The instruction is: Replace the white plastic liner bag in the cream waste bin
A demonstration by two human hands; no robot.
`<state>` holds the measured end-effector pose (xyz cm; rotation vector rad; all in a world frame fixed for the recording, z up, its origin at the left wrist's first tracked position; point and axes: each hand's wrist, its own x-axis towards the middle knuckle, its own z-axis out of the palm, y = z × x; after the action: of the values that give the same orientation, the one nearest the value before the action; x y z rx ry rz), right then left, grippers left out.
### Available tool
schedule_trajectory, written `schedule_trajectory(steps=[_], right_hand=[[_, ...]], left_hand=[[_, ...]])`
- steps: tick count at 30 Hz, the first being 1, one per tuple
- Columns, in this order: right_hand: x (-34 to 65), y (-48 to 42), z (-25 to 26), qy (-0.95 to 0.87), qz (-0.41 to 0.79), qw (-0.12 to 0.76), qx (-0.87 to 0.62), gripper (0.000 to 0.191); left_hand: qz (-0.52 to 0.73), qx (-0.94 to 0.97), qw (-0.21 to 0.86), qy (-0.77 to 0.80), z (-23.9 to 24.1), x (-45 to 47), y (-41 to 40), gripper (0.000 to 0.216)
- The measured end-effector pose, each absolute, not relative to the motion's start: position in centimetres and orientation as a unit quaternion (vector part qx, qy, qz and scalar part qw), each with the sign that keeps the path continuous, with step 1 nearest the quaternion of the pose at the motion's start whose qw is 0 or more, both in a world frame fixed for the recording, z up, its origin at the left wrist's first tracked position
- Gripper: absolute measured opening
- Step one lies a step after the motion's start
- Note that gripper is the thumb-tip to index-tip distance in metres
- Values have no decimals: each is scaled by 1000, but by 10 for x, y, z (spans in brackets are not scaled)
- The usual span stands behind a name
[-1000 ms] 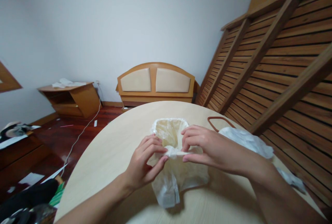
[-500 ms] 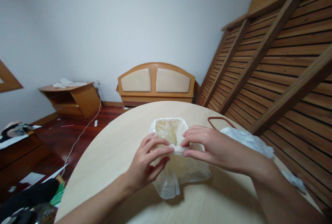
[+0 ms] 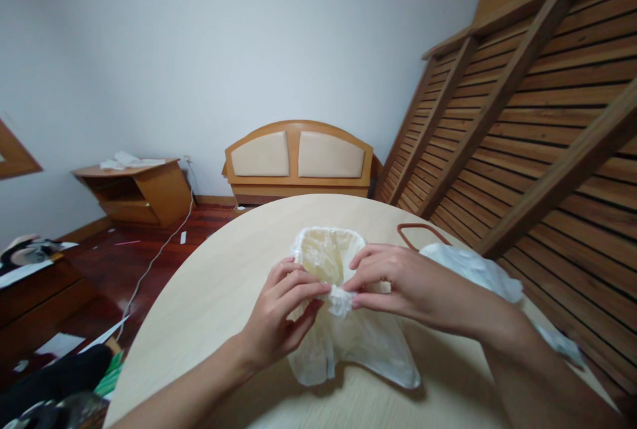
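Fingers of the left hand (image 3: 293, 306) and right hand (image 3: 393, 280) pinch a white clump of the bag (image 3: 368, 336) from either side at the near edge of the bin (image 3: 318, 246), the other fingers loosely curved; whether the clump is knotted I cannot tell. Film lies over the far rim, so that side looks done; the near side seems unfinished, bunched up, with two loose corners flaring down left and right. The bag is thin, crinkled and translucent; the bin, yellowish through it, has a rounded, squarish mouth. Both stand mid-bench (image 3: 209, 323), on pale, smooth, faintly grained wood with a curved edge. Farther right lie a slim brown loop (image 3: 418, 225) and rumpled white plastic (image 3: 472, 270). Beyond rise a headboard (image 3: 293, 170) with padded panels and, right, rough wooden slats (image 3: 547, 150).
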<state>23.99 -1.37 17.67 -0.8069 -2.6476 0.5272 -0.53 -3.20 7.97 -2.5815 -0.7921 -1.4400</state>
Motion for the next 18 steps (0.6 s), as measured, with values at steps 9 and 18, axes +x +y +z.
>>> schedule_trajectory(steps=[9,18], right_hand=[[239,-14,178,-926,187,167,-281,15],[251,-9,177,-926,183,179,-278,12]], left_hand=[[-453,-845,73,-275,79,-1,-35,39],[-455,-843,66,-280,83,-4,-39,35]])
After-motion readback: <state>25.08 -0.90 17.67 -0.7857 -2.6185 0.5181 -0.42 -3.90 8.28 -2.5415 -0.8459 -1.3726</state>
